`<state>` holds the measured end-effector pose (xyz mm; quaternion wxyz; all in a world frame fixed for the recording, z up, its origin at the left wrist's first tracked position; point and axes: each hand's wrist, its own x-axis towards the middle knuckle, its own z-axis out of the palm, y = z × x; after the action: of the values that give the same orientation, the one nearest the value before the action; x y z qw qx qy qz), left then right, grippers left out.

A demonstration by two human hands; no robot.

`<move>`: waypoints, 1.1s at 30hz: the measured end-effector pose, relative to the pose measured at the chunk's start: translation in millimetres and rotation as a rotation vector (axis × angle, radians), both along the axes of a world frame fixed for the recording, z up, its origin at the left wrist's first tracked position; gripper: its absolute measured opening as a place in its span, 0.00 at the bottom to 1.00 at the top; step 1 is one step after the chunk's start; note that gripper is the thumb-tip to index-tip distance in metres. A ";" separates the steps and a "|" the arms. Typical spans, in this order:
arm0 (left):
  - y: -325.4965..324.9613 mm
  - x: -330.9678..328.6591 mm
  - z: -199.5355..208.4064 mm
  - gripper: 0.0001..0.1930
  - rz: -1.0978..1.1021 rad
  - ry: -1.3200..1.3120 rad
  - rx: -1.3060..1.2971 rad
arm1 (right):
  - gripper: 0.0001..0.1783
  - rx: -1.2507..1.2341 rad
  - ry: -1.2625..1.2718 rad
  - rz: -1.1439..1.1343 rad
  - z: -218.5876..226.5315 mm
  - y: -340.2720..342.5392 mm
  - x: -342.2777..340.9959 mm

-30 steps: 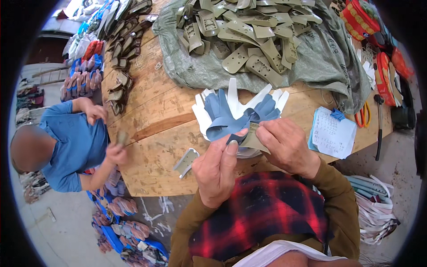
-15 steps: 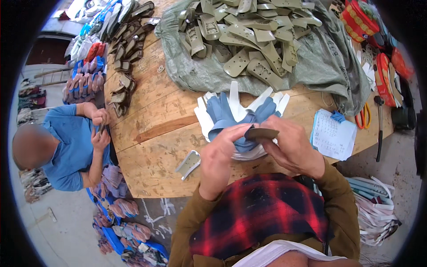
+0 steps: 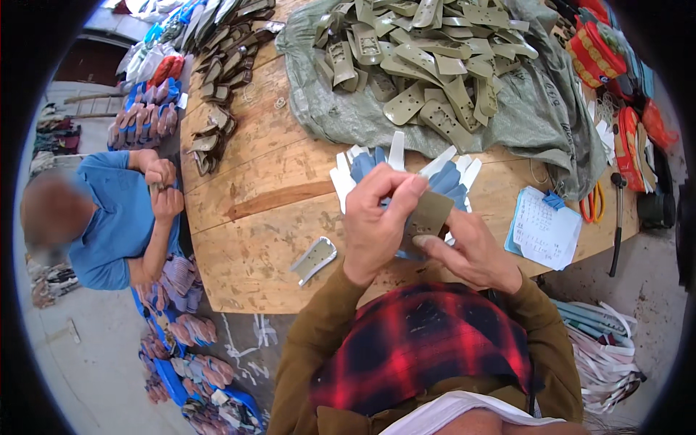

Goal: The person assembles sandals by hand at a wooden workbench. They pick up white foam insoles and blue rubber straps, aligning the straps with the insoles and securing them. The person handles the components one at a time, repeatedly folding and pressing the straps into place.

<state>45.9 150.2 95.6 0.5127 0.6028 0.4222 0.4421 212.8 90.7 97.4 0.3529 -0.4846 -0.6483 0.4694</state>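
Between my two hands, above the table, is an olive curved plate [image 3: 429, 212], its broad face turned up. My left hand [image 3: 373, 217] grips its upper left side with thumb and bent fingers. My right hand [image 3: 471, 250] pinches the lower right part, the thumb lying across the face. Beneath and behind the hands, a bundle of white strips [image 3: 396, 151] and blue strips [image 3: 448, 177] fans out on the table, partly hidden by my hands. Left of my left hand lies a single olive plate with white edging [image 3: 314, 261].
A heap of olive plates [image 3: 428, 65] lies on a green woven sheet [image 3: 312, 101] across the wooden table [image 3: 246, 239]. Dark brown pieces [image 3: 214, 90] line its left edge. Right are a written sheet [image 3: 547, 232] and orange-handled scissors [image 3: 596, 203]. A co-worker [image 3: 119, 217] sits left.
My left hand has risen and curled over the plate, which now shows its broad face instead of its edge. The view has shifted slightly; the co-worker's hands have moved closer together.
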 end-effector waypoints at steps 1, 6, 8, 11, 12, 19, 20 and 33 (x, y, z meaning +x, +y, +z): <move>0.5 2.0 0.4 0.07 0.011 -0.080 -0.059 | 0.24 -0.014 0.022 0.015 0.3 0.4 1.8; -2.2 -12.4 -10.4 0.13 -0.104 -0.183 -0.250 | 0.22 -0.150 0.127 0.027 -0.6 5.0 12.1; -17.6 -26.0 -26.7 0.14 -0.193 0.022 -0.235 | 0.21 -0.204 0.118 0.030 1.0 6.6 12.5; -11.5 -35.8 -20.6 0.13 -0.363 0.209 -0.150 | 0.21 -0.194 0.058 0.065 5.8 6.7 10.3; -12.5 -34.8 -19.6 0.12 -0.358 0.246 -0.111 | 0.22 -0.127 0.018 0.082 6.7 7.8 10.8; -14.2 -24.5 6.5 0.13 -0.220 0.227 0.098 | 0.27 0.459 -0.307 0.049 -3.5 15.9 0.4; -13.7 -25.2 6.2 0.15 -0.175 0.218 0.155 | 0.27 0.498 -0.272 -0.030 2.0 16.9 -1.8; -25.7 -44.1 -27.8 0.08 -0.066 -0.039 0.573 | 0.18 -0.475 0.681 -0.058 -35.1 27.7 -22.9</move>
<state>1.9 124.5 67.8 0.3435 0.7281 0.2502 0.5379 189.9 118.4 62.3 0.4385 -0.3876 -0.3546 0.7292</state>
